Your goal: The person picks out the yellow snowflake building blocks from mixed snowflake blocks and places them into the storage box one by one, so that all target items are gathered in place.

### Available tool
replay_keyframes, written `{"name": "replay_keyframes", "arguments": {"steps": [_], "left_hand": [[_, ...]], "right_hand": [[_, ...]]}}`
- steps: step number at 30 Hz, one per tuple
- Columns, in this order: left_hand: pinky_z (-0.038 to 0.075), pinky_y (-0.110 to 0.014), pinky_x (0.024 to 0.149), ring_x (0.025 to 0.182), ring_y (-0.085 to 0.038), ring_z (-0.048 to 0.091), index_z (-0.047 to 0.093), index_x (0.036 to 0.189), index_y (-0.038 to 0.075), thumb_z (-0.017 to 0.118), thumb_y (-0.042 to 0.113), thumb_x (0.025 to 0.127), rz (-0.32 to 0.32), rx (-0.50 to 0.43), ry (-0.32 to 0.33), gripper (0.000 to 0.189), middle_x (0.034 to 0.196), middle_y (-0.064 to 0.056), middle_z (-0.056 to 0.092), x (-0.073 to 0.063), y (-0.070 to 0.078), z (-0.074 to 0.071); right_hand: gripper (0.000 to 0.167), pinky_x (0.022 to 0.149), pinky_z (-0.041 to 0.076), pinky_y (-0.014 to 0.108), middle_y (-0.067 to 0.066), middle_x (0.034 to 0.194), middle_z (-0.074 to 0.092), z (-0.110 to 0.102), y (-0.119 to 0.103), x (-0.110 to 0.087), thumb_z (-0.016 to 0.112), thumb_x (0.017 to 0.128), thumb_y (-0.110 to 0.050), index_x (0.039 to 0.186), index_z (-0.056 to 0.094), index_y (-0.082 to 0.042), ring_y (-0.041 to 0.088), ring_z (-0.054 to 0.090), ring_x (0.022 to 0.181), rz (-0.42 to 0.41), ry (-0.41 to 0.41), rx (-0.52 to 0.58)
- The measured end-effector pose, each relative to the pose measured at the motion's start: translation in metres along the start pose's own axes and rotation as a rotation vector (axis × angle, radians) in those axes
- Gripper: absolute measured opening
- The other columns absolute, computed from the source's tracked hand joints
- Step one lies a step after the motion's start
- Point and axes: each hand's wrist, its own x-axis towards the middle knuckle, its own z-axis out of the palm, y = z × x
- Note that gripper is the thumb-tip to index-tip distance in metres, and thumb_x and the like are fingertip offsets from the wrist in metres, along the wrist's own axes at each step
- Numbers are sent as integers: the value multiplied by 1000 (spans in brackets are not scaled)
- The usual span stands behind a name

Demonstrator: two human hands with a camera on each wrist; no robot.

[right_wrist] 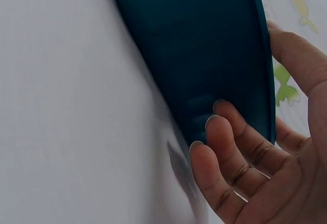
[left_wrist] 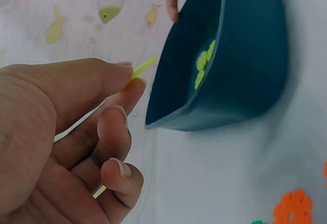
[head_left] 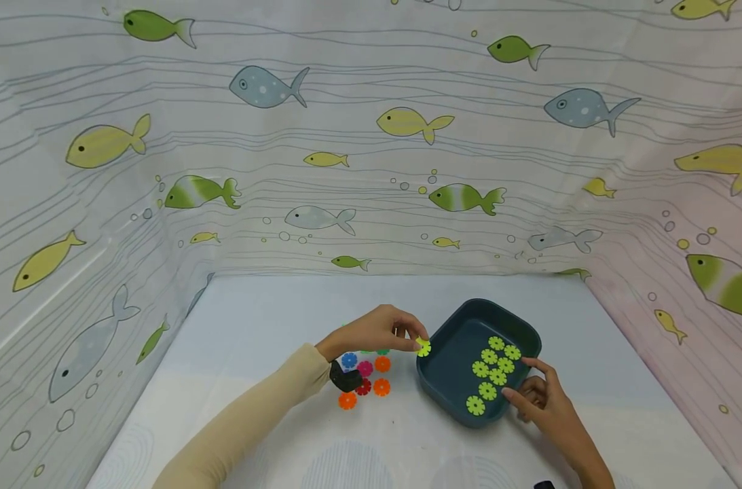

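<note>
My left hand (head_left: 383, 329) pinches a yellow-green notched plastic disc (head_left: 423, 348) between thumb and index finger, beside the left rim of a dark teal rounded-square tub (head_left: 440, 390). In the left wrist view the disc (left_wrist: 145, 67) appears edge-on, just short of the tub's rim. Several matching yellow-green discs (head_left: 480, 369) lie flat on the tub's floor, toward its right side. My right hand (head_left: 544, 401) holds the tub's right side. In the right wrist view its thumb is over the rim, and curled fingertips (right_wrist: 220, 132) rest against the outer wall.
Left of the tub, several loose discs in orange, red, pink, blue and green lie on the white table, among them an orange disc (head_left: 381, 387); my left forearm partly covers them. Fish-printed sheeting (head_left: 371, 183) rises behind and along both sides of the table.
</note>
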Motion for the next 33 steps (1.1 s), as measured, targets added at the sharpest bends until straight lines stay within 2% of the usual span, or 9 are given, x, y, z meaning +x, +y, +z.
{"name": "replay_keyframes", "arguments": {"steps": [8,15,21,23,27,33], "left_hand": [[57,-29,71,83,-21,67,76,114,19,73,20,98,36,-59,-78,16,101,9,73,17,2,5],[54,-26,70,82,-15,66,75,114,19,73,17,97,61,-40,-136,17,97,8,73,39,4,10],[58,-33,72,83,-26,67,74,115,16,72,13,98,72,-54,-238,17,93,7,72,59,10,14],[57,-34,69,79,-26,66,73,115,15,72,12,98,71,-64,-264,17,93,7,72,65,10,16],[53,-29,63,73,-19,63,73,114,15,72,13,98,52,-87,-310,17,93,5,72,77,11,20],[59,-30,70,88,-35,68,72,118,6,72,7,97,10,-115,-411,22,97,2,73,90,16,29]], "right_hand": [[81,66,56,38,18,100,62,1,1,2,75,97,-29,156,20,-16,31,64,75,-16,-4,-2],[81,65,56,38,17,98,62,2,1,3,75,96,-29,156,21,-14,30,63,73,-26,8,-9],[81,65,56,37,16,97,63,3,0,3,75,97,-28,155,22,-15,30,64,73,-21,12,-10],[81,65,56,37,16,97,63,3,0,3,76,96,-28,155,22,-15,30,64,73,-13,15,-7],[81,65,56,37,16,97,63,4,-2,3,75,96,-29,155,22,-15,30,64,73,-6,17,-10],[80,66,56,37,16,98,63,4,-4,2,74,97,-31,155,22,-17,30,64,74,3,14,-15]]}}
